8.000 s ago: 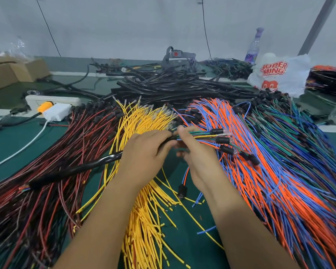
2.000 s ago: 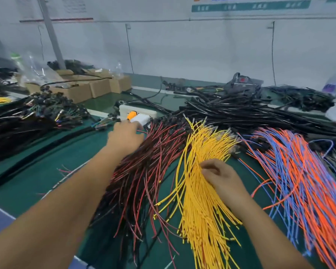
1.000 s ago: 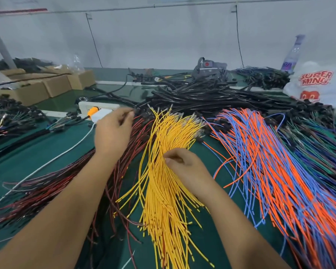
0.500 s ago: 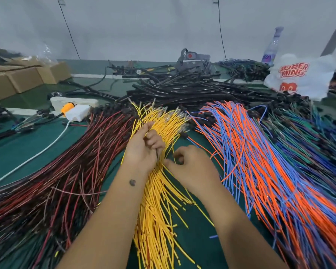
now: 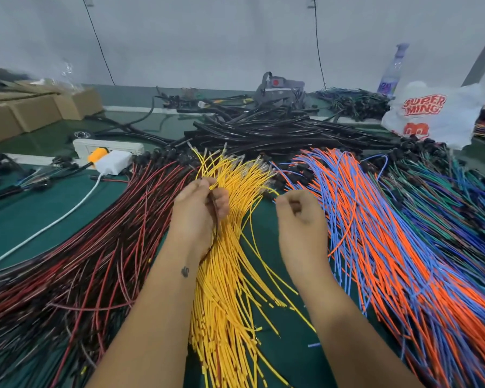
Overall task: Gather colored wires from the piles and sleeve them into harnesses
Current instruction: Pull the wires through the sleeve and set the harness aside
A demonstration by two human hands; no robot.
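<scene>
- Green surface (image 5: 39,208) carries four loose wire piles fanning out from its far edge.
- Red-black wires (image 5: 95,247) lie leftmost; leave them.
- Your left hand (image 5: 196,214) pinches a few strands over the yellow wires (image 5: 230,275); keep their far tips level.
- Your right hand (image 5: 300,219) pinches one yellow strand; draw it along its length.
- Orange-blue wires (image 5: 375,247), then green-blue wires (image 5: 445,197), reach the right edge.

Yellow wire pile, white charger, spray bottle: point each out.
yellow wire pile (image 5: 224,289), head view, middle of the bundle.
white charger (image 5: 114,163), head view, top face of its body.
spray bottle (image 5: 391,77), head view, its clear body.
</scene>
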